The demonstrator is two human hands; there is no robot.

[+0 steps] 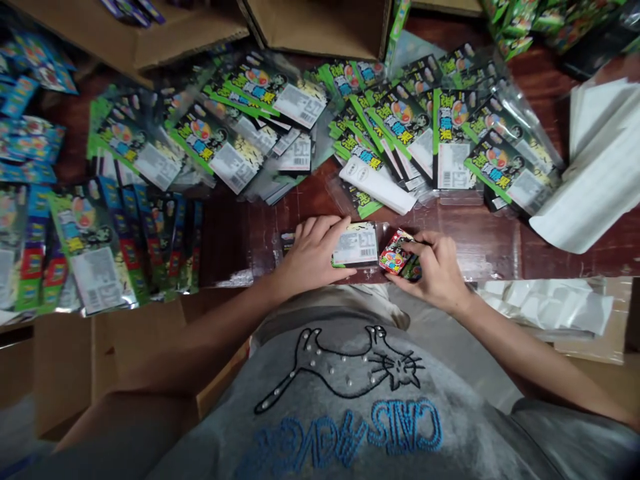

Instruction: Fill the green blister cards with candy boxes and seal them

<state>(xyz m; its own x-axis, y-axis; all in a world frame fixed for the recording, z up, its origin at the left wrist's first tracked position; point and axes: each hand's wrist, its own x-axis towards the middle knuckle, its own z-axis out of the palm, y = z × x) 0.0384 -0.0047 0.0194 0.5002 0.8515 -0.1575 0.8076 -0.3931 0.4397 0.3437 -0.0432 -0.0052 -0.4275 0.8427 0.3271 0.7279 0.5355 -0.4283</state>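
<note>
My left hand (313, 250) lies over a clear-edged printed plastic pouch (363, 247) on the table, with its fingers stretched out and the thumb along the near edge. Black print and a white label with a barcode show on the pouch. Beside the pouch's right end, my right hand (440, 270) grips a small red printed box (395, 252). A darker green-and-black box (413, 268) sits against it, partly hidden by the fingers. Whether the red box has entered the pouch's end, I cannot tell.
Overlapping flat pouches (240, 143) and another pile (400, 127) lie farther back. Filled pouches (95, 247) stand at left, near blue packets (30, 143). White paper sheets (595, 167) are at right, a folded white strip (375, 183) ahead, cardboard boxes (320, 33) behind.
</note>
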